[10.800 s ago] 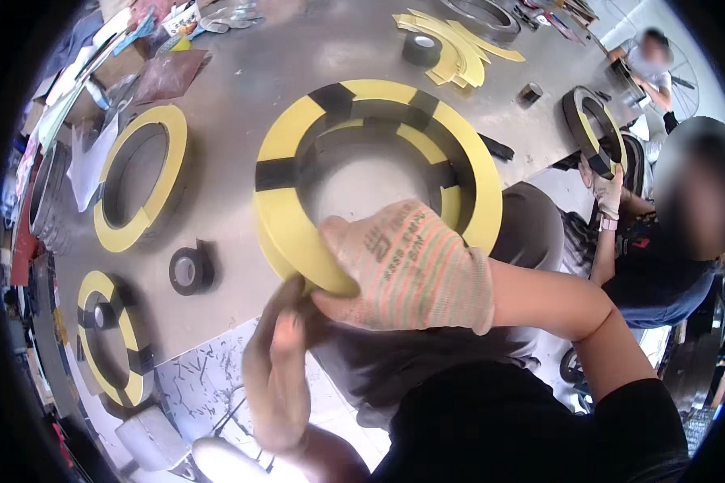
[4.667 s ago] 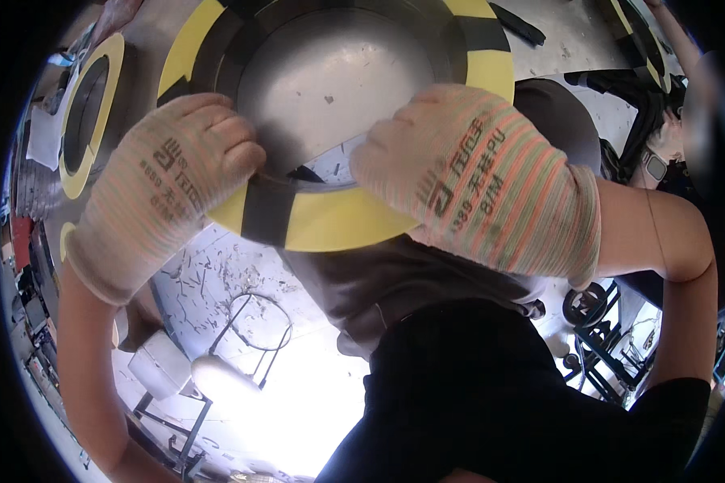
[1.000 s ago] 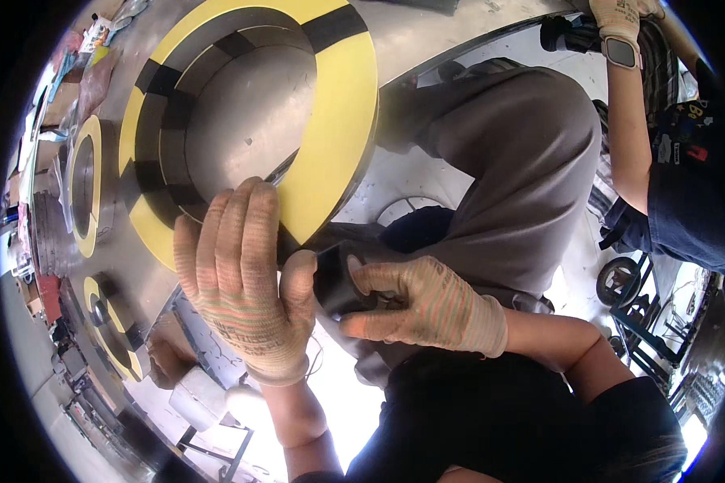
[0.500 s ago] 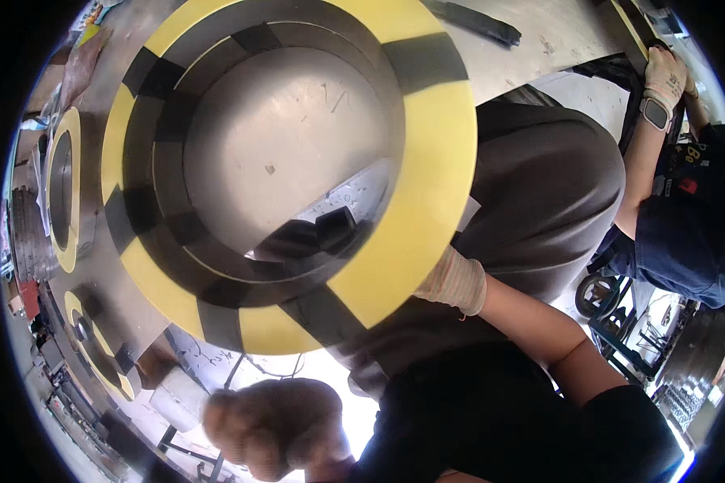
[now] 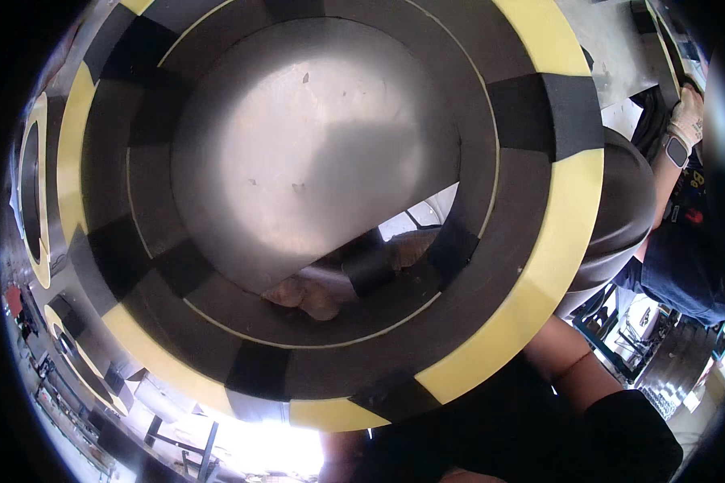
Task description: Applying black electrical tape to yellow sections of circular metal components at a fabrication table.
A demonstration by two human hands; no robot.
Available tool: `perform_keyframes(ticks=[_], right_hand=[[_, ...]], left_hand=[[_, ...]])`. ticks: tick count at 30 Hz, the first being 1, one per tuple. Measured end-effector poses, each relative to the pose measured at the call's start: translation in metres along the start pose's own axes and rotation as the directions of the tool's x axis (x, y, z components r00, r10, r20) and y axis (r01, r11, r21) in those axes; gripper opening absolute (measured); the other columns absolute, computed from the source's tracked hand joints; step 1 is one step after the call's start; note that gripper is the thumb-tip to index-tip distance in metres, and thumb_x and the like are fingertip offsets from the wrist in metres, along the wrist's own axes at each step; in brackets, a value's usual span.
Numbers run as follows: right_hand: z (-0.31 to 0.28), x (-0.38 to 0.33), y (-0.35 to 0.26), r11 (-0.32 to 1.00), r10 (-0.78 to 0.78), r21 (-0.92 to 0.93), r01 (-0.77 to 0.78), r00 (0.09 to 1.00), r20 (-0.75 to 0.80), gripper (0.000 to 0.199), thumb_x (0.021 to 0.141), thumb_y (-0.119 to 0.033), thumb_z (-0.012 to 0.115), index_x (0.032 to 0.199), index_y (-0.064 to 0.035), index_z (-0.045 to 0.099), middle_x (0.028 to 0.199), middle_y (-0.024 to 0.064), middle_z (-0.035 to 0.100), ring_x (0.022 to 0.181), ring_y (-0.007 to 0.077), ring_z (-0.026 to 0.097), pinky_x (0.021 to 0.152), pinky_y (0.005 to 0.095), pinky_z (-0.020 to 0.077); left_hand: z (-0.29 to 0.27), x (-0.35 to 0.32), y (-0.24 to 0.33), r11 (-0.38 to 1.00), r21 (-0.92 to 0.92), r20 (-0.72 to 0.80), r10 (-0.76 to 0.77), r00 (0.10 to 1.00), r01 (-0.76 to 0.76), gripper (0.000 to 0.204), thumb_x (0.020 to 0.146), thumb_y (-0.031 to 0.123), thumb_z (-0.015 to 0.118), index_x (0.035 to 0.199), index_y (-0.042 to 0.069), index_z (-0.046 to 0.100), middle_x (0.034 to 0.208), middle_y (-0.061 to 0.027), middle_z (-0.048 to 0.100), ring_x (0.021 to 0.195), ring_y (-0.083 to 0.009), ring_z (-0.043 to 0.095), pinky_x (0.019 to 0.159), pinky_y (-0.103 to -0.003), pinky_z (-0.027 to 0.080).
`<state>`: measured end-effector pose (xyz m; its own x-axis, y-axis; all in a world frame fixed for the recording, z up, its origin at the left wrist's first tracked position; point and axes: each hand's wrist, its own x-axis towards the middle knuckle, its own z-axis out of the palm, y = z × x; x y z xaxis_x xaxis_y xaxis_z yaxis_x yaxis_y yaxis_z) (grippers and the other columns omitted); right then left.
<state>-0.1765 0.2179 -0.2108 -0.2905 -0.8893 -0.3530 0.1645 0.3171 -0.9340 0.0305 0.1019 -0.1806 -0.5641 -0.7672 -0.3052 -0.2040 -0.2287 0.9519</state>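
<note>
A large thick ring [image 5: 556,233] fills most of the head view. Its rim is yellow, its inner wall is dark brown, and strips of black tape cross it. Through its opening I see fingers of my left hand [image 5: 310,298], curled at the far edge of the lower inner wall; the rest of that hand is behind the ring. My right forearm [image 5: 562,354] runs up behind the ring's lower right side. The ring hides my right hand, so its fingers do not show.
Beneath the ring lies a grey metal tabletop [image 5: 274,145]. Smaller yellow-edged rings stand at the left, one [image 5: 42,270] above another [image 5: 58,322]. My knee in dark trousers [image 5: 624,201] is at the right. Beyond it, a co-worker's gloved hand [image 5: 688,117] touches a long piece.
The ring looks larger and nearer, shifted down and right. My left hand, a blurred fist below the ring before, now shows its fingers at the inner edge. My right hand has become hidden.
</note>
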Motion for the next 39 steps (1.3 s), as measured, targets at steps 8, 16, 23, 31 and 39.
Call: perform_keyframes(ticks=[8,16,23,31,39], right_hand=[[0.008,0.02,-0.023,0.972,0.221,0.031,-0.234,0.948,0.229,0.048,0.096,-0.021,0.066,0.139,-0.004,0.054,0.138,0.0139,0.058,0.125,0.0262,0.058,0.106,0.0382,0.0455],[-0.029,0.054,-0.057,0.891,0.434,-0.027,-0.454,0.831,0.348,0.048,0.097,-0.019,0.064,0.142,-0.0046,0.053,0.141,0.0145,0.057,0.126,0.026,0.058,0.108,0.0382,0.045],[-0.01,0.015,-0.034,0.949,0.2,0.215,-0.231,0.967,0.158,0.048,0.097,-0.02,0.065,0.141,-0.0019,0.054,0.135,0.0143,0.061,0.123,0.0253,0.06,0.105,0.0374,0.0469],[-0.047,-0.143,-0.055,0.924,-0.084,0.374,-0.075,0.916,0.393,0.056,0.102,-0.029,0.059,0.143,0.0071,0.047,0.116,0.0285,0.068,0.072,0.0291,0.075,0.062,0.0302,0.0621],[-0.022,-0.052,-0.223,0.796,0.368,0.463,-0.389,0.919,0.138,0.055,0.109,-0.027,0.035,0.139,0.0187,0.036,0.105,0.0293,0.068,0.083,0.0243,0.076,0.065,0.0293,0.0652]], left_hand=[[-0.015,-0.003,-0.009,0.985,-0.169,0.076,-0.029,0.997,0.042,0.057,0.098,0.043,0.062,0.139,0.006,0.049,0.141,-0.0148,0.051,0.127,-0.0259,0.053,0.106,-0.039,0.044],[0.002,0.004,-0.012,0.912,-0.4,0.229,0.003,0.974,0.091,0.06,0.098,0.045,0.062,0.141,0.007,0.047,0.146,-0.0158,0.046,0.13,-0.0268,0.052,0.108,-0.039,0.044],[0.018,0.006,-0.008,0.809,-0.577,0.321,0.102,0.942,0.109,0.062,0.098,0.047,0.062,0.142,0.008,0.045,0.15,-0.0167,0.043,0.133,-0.0275,0.05,0.11,-0.04,0.044],[0.041,0.014,0.013,0.634,-0.758,0.386,0.25,0.888,0.152,0.064,0.098,0.049,0.063,0.144,0.009,0.043,0.156,-0.0178,0.039,0.137,-0.0284,0.049,0.112,-0.041,0.044],[0.039,0.012,0.011,0.532,-0.797,0.448,0.202,0.871,0.287,0.08,0.088,0.056,0.072,0.147,0.011,0.041,0.154,-0.0109,0.043,0.137,-0.026,0.049,0.112,-0.043,0.045]])
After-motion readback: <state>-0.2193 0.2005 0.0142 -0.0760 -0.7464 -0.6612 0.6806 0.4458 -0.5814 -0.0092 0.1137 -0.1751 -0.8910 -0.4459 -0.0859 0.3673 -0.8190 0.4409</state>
